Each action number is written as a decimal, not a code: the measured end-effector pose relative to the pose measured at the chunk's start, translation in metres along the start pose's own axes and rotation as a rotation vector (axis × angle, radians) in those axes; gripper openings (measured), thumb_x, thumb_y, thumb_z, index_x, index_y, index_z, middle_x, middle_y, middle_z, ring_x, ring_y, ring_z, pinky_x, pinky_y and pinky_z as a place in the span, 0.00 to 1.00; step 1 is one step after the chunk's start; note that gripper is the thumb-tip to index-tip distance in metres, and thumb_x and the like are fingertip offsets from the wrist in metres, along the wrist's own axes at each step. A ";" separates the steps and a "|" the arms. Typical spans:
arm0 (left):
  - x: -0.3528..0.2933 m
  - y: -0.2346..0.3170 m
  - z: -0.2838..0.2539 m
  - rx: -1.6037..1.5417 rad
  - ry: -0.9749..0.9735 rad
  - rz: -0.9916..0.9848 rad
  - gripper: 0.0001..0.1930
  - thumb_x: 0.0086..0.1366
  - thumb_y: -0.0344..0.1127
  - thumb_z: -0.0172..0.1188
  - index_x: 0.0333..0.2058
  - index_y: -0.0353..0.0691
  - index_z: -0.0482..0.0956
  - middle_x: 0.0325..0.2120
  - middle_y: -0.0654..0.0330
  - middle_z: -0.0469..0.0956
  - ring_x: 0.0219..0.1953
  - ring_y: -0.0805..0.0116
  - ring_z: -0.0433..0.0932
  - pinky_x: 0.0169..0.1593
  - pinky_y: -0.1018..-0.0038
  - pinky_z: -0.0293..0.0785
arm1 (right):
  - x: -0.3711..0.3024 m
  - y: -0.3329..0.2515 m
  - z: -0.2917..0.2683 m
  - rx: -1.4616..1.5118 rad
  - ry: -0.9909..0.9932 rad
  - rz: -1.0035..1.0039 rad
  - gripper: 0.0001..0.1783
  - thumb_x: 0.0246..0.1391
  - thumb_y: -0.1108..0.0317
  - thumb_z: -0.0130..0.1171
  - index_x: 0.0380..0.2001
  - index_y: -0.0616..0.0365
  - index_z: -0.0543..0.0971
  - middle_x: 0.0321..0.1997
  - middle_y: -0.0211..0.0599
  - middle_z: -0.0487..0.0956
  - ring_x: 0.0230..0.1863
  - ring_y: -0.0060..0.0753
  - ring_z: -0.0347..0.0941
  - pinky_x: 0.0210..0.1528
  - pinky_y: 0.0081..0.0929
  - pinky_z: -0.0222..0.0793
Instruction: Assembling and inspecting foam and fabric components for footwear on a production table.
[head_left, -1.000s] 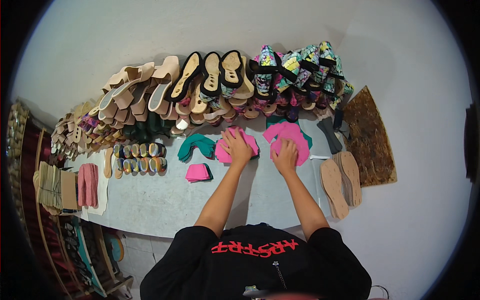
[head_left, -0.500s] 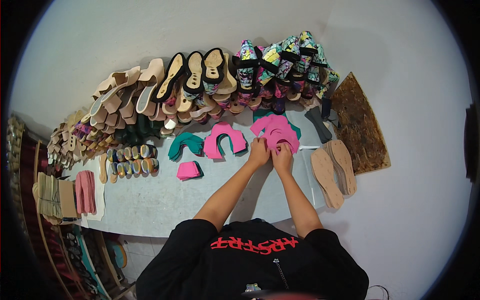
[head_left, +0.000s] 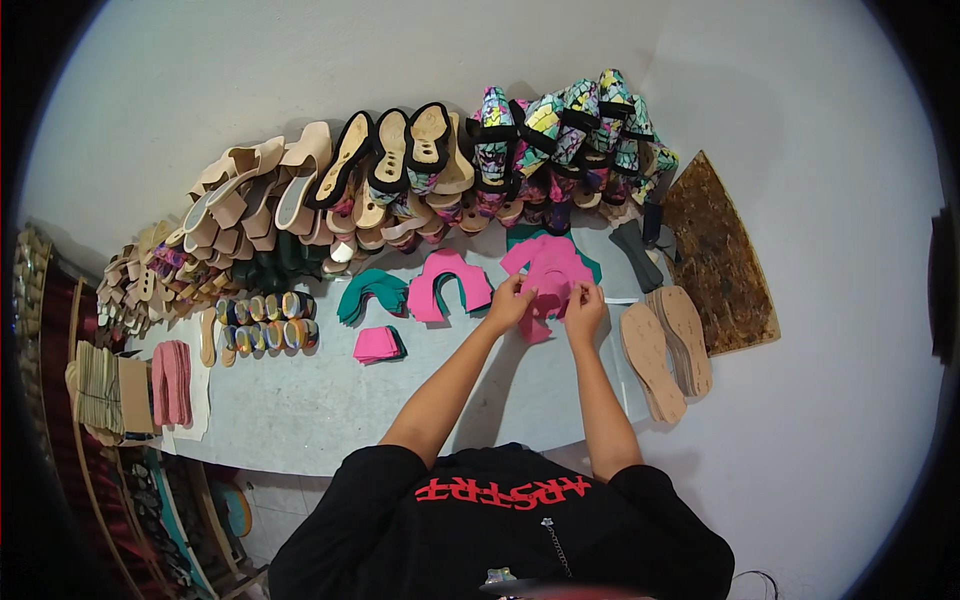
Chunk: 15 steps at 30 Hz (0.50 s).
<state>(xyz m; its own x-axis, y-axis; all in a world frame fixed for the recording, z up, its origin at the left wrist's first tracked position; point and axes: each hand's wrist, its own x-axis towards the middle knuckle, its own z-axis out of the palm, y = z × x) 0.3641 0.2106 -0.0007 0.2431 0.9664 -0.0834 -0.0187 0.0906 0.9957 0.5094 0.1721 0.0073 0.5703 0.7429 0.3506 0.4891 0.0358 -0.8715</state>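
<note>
A pink cut shoe-upper piece (head_left: 548,282) is stretched between my two hands, above other pink and teal pieces. My left hand (head_left: 511,304) pinches its left edge, and my right hand (head_left: 584,309) pinches the right edge. Behind the pink, a teal piece (head_left: 592,266) shows at the pile's edge. Left of my hands lies a stack of curved pink pieces (head_left: 441,262) over teal ones. Further left are arched teal pieces (head_left: 368,288) and a small stack of pink strips (head_left: 376,344).
Stacked wedge sandals (head_left: 400,170) line the table's back. Tan insoles (head_left: 652,362) lie right of my hands, beside a stained brown board (head_left: 720,255). Dark grey sole pieces (head_left: 635,252) lie behind them. Small colourful sandal straps (head_left: 268,322) and pink insoles (head_left: 171,382) sit left on the grey table (head_left: 300,420).
My hands have moved apart, the right one to the right. The pink piece between them is lifted and opened out, with a flap hanging lower toward me.
</note>
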 end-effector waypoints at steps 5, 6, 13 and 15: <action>-0.011 0.006 -0.002 -0.120 -0.198 -0.109 0.10 0.58 0.34 0.56 0.35 0.37 0.69 0.22 0.63 0.73 0.17 0.79 0.68 0.18 0.82 0.65 | 0.041 0.029 0.020 -0.379 -0.256 -0.016 0.12 0.42 0.68 0.58 0.34 0.54 0.75 0.36 0.37 0.69 0.39 0.40 0.68 0.40 0.36 0.64; -0.014 0.012 -0.002 -0.091 -0.241 -0.184 0.10 0.58 0.34 0.57 0.35 0.38 0.69 0.22 0.63 0.73 0.17 0.80 0.68 0.18 0.83 0.63 | 0.045 0.030 0.023 -0.575 -0.315 0.010 0.16 0.40 0.67 0.60 0.37 0.51 0.74 0.40 0.36 0.68 0.44 0.41 0.66 0.43 0.38 0.63; -0.014 0.019 -0.006 -0.075 -0.274 -0.268 0.09 0.56 0.35 0.59 0.32 0.38 0.72 0.22 0.66 0.74 0.18 0.82 0.67 0.21 0.84 0.62 | 0.049 0.017 0.023 -0.702 -0.353 0.022 0.22 0.34 0.67 0.65 0.39 0.47 0.73 0.44 0.34 0.66 0.48 0.40 0.61 0.50 0.39 0.58; -0.008 0.011 -0.006 -0.059 -0.265 -0.266 0.08 0.56 0.35 0.59 0.30 0.37 0.73 0.22 0.66 0.74 0.20 0.82 0.68 0.23 0.84 0.63 | 0.051 0.011 0.021 -0.718 -0.345 -0.058 0.22 0.32 0.68 0.66 0.37 0.47 0.74 0.42 0.33 0.66 0.46 0.39 0.61 0.48 0.39 0.57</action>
<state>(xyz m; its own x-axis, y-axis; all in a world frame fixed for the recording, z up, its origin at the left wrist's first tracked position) 0.3566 0.2054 0.0112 0.4897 0.8121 -0.3172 0.0246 0.3508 0.9361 0.5305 0.2246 0.0082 0.3515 0.9224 0.1603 0.8842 -0.2709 -0.3805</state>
